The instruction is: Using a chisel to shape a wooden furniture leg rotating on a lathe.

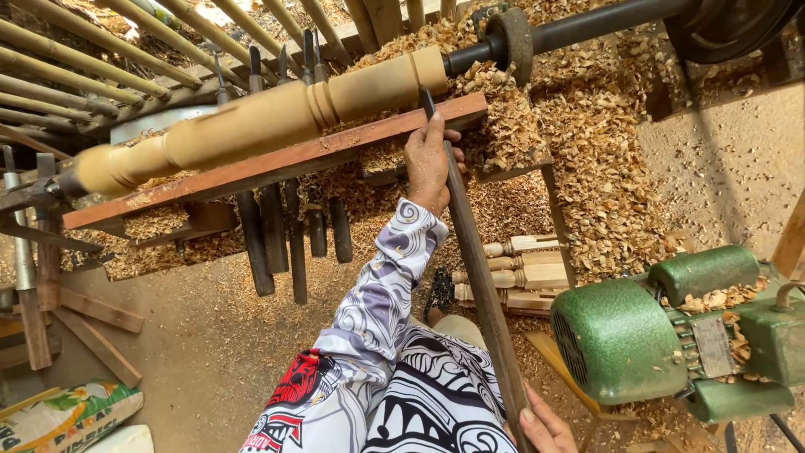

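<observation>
The left hand (pixel 429 159) grips a long turning chisel (pixel 474 268) on the tool rest (pixel 251 172); the right hand (pixel 545 428) clasps its handle end. The spindle (pixel 251 122) on the lathe already shows beads and coves; its square end sections remain unshaped.

The spindle (pixel 251 122) is pale bare wood, matt and smooth where it has been rounded. The rest bar (pixel 277 164) under it is reddish wood, worn and dusty. My left hand (pixel 429 159) presses a long chisel (pixel 478 277) whose shaft looks dark, dull and rough. Curly dry shavings (pixel 587 168) lie in heaps, light and coarse. The motor (pixel 662 335) is metal with green paint, scuffed and faintly glossy. My sleeve (pixel 377 294) is thin printed cloth, smooth.
</observation>
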